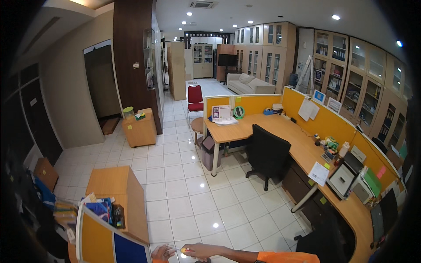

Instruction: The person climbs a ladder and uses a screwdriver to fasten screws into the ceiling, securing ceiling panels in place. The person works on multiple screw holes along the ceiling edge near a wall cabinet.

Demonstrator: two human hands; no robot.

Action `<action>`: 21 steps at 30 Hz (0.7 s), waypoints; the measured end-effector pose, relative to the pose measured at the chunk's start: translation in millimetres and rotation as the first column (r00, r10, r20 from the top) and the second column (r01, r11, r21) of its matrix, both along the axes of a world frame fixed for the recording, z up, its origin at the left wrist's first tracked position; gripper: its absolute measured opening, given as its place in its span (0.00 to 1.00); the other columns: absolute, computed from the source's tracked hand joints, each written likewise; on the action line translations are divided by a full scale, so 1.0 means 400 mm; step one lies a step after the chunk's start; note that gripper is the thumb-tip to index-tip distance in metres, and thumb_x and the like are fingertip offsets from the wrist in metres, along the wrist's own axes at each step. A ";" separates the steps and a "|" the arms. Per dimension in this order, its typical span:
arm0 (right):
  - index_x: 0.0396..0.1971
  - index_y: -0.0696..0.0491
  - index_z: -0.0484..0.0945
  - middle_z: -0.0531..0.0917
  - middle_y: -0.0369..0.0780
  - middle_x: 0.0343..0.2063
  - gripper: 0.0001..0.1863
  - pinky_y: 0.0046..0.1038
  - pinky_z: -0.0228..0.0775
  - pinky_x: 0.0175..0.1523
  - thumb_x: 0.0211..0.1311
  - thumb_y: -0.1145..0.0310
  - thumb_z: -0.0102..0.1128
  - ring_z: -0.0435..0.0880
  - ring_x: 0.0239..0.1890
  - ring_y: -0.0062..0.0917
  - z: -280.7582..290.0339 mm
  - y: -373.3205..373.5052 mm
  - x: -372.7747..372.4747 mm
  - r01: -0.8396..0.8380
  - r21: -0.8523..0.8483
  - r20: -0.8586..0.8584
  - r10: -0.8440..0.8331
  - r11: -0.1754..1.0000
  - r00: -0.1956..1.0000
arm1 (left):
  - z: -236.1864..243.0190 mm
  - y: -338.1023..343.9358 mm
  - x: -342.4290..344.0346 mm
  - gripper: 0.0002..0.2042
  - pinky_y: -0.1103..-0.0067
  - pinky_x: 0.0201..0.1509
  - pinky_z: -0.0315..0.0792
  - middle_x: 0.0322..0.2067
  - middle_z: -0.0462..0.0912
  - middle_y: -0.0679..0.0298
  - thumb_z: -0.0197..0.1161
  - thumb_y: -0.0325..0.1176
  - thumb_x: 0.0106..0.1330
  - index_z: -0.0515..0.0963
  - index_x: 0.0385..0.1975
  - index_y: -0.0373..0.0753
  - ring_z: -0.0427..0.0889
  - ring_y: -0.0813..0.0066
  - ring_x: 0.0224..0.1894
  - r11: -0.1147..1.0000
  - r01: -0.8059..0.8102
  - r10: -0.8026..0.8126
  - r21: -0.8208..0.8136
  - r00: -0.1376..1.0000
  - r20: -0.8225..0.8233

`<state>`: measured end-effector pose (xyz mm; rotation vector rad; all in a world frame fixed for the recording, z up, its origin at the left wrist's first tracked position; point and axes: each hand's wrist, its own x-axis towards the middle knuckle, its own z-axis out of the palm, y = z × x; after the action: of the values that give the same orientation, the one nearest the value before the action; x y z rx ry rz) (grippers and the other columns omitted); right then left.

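A black swivel chair (pixel 269 147) stands beside a wooden desk (pixel 302 147) bordered by yellow partition panels (pixel 336 122); farther back are a red chair (pixel 194 95), a cream sofa (pixel 252 85) and tall glass-fronted cabinets (pixel 272 65).

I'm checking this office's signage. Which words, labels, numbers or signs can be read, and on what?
None reads clearly enough to quote.
Small yellow item at the right hand: no lettering discernible.
Standing card on the desk: too small.
Paper sheet at the desk's edge: too small.
White sheets on the yellow partition: too blurred.
White plate on the dark door: too small.
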<state>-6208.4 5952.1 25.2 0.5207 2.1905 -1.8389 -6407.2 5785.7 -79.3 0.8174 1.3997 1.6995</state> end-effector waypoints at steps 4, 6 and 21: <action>0.59 0.50 0.68 0.74 0.33 0.22 0.21 0.25 0.65 0.22 0.80 0.50 0.43 0.72 0.17 0.20 0.010 0.339 -0.097 0.378 -0.046 0.018 -0.377 0.925 0.926 | 0.096 0.545 -0.188 0.12 0.68 0.37 0.82 0.36 0.85 0.51 0.58 0.38 0.73 0.77 0.41 0.33 0.88 0.57 0.35 0.992 0.107 -0.088 -0.070 0.969 0.230; 0.59 0.50 0.69 0.74 0.33 0.22 0.20 0.23 0.64 0.21 0.80 0.52 0.47 0.71 0.18 0.18 -0.046 0.493 -0.140 0.541 -0.143 -0.014 -0.548 0.829 0.836 | 0.200 0.797 -0.223 0.12 0.69 0.36 0.81 0.32 0.85 0.52 0.56 0.39 0.72 0.76 0.34 0.36 0.88 0.61 0.33 0.996 0.086 -0.085 -0.019 0.996 0.028; 0.39 0.52 0.72 0.71 0.31 0.19 0.19 0.21 0.62 0.22 0.77 0.49 0.53 0.69 0.17 0.14 0.070 1.931 -0.797 0.497 -0.143 -0.078 -0.510 0.856 0.856 | -0.558 1.637 -1.079 0.19 0.55 0.51 0.76 0.45 0.86 0.49 0.64 0.45 0.67 0.80 0.52 0.41 0.85 0.47 0.44 0.447 -0.048 -0.879 -0.893 0.162 -0.449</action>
<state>-6527.4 6724.6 53.0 1.0780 2.1336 -2.2886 -6838.7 6440.5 -302.3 1.5967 1.9765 -0.2812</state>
